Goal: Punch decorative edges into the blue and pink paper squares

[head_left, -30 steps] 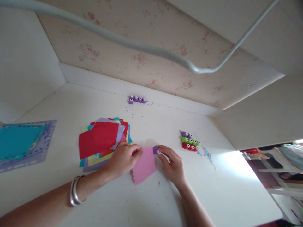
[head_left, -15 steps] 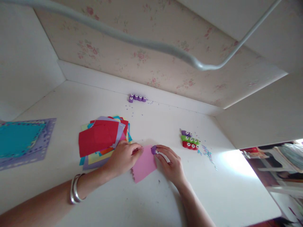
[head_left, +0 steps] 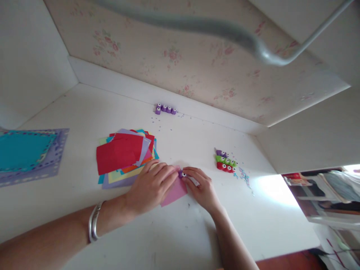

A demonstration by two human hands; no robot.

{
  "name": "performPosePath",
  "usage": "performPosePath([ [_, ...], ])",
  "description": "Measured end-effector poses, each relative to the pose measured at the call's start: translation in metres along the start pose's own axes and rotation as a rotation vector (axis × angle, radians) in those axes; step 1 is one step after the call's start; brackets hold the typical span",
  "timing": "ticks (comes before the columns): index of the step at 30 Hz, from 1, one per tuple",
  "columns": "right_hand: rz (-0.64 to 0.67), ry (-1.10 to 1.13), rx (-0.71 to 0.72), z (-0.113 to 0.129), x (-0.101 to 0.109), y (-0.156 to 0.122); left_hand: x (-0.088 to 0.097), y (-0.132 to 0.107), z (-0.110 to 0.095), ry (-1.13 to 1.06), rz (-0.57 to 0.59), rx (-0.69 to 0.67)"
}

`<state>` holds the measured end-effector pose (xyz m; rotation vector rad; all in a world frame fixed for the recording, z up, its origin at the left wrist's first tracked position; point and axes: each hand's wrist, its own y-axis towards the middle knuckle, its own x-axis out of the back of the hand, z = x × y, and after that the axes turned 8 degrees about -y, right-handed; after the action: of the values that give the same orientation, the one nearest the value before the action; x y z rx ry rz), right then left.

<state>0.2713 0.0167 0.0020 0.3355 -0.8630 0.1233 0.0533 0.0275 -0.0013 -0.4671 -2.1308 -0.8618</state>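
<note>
A pink paper square (head_left: 176, 192) lies on the white desk (head_left: 84, 112) in front of me. My left hand (head_left: 152, 185) lies flat over its left part, fingers stretched out and pressing it down. My right hand (head_left: 201, 187) pinches a small purple punch (head_left: 182, 174) at the paper's upper edge. A silver bangle (head_left: 94, 226) sits on my left wrist.
A fanned pile of coloured paper (head_left: 125, 157) with red on top lies left of my hands. A row of purple punches (head_left: 165, 109) stands by the back wall. Purple, green and red punches (head_left: 225, 164) sit at the right, with paper scraps (head_left: 245, 178) beside them. A teal and lilac sheet (head_left: 28, 153) lies far left.
My left hand has slid right over the pink paper and flattened on it. The purple punch has moved a little left along the paper's top edge. The camera has tipped down.
</note>
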Motion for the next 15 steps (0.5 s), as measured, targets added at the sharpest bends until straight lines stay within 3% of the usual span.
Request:
performPosePath([
  [8, 0.058, 0.008, -0.226, 0.001, 0.016, 0.016, -0.016, -0.024, -0.013, -0.022, 0.149, 0.022],
  [15, 0.267, 0.039, -0.181, 0.002, 0.016, 0.033, -0.012, -0.022, -0.012, -0.035, 0.145, 0.031],
])
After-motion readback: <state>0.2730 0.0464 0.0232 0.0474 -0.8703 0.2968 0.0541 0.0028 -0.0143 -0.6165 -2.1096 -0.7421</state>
